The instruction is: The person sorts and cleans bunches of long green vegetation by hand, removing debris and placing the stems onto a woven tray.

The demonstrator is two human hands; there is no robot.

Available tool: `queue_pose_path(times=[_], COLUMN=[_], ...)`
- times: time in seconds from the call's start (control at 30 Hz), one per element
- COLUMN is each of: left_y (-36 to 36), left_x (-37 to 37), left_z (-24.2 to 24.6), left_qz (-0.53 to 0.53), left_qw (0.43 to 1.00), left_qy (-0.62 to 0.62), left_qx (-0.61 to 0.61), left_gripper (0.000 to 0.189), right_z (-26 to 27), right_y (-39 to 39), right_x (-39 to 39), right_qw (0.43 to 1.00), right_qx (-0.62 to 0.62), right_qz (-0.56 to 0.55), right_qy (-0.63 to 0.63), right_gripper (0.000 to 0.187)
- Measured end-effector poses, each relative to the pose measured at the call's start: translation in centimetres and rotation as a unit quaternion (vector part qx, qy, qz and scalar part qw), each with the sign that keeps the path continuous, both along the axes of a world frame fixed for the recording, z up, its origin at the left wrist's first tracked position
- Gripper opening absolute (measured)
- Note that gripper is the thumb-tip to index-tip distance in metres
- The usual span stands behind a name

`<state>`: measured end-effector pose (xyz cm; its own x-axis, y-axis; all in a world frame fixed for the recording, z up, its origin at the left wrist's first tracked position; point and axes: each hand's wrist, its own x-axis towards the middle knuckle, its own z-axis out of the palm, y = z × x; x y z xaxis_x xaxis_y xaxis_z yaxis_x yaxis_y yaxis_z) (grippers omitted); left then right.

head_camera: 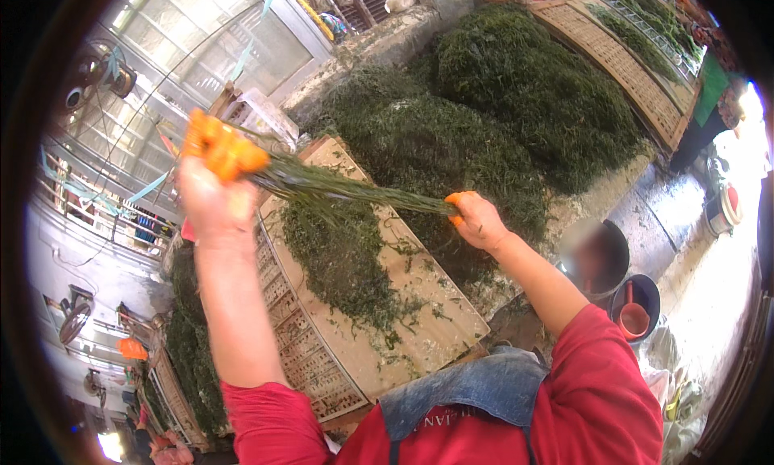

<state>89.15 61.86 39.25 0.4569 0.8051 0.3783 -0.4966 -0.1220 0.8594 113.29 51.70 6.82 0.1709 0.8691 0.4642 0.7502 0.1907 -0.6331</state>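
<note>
My left hand (216, 175), its fingers covered in orange, is raised at the upper left and slightly blurred. It grips one end of a long bundle of wet green seaweed-like strands (344, 188). The other end is pinched in my right hand (479, 220), whose fingertips also show orange. Between my hands the bundle stretches almost straight above a pale board (438, 320). A loose pile of shorter green pieces (344, 265) lies on that board, with scraps scattered around it. My palms are turned partly away, so the exact finger grip is hidden.
Large dark green heaps (520, 78) rise beyond the board. A slatted plastic crate (311, 350) stands along its left side. At right are a bucket (617, 259) and a dark tub (650, 302) with a red dipper (634, 320). Fans (75, 320) hang at left.
</note>
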Motion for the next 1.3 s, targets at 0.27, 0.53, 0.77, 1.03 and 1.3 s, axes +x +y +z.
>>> queue_pose_path(times=[0.27, 0.53, 0.77, 1.03, 1.3], left_y=[1.1, 9.0, 11.1, 10.6, -2.5], left_x=[-2.8, -13.7, -16.8, -14.4, -1.0], left_z=[12.0, 15.4, 8.8, -1.4, -14.1], left_qz=[0.336, 0.428, 0.417, 0.006, -0.197], left_qw=[0.921, 0.863, 0.901, 0.993, 0.941], left_qy=[0.083, 0.169, 0.064, -0.069, -0.011], left_qx=[0.178, 0.208, 0.1, -0.093, -0.274], left_gripper=[0.017, 0.027, 0.016, 0.029, 0.043], right_z=[-1.6, 2.6, 15.0, 27.4, 21.4], right_y=[-0.8, -7.2, -6.9, -1.0, 6.7], right_x=[3.3, 2.3, 2.2, -5.9, -6.8], right_qw=[0.999, 0.999, 0.934, 0.932, 0.964], right_qx=[0.022, 0.009, 0.125, 0.329, 0.098], right_qz=[-0.023, 0.041, 0.049, 0.138, 0.159], right_qy=[-0.009, 0.028, 0.331, -0.07, -0.191], right_gripper=[0.023, 0.032, 0.026, 0.017, 0.015])
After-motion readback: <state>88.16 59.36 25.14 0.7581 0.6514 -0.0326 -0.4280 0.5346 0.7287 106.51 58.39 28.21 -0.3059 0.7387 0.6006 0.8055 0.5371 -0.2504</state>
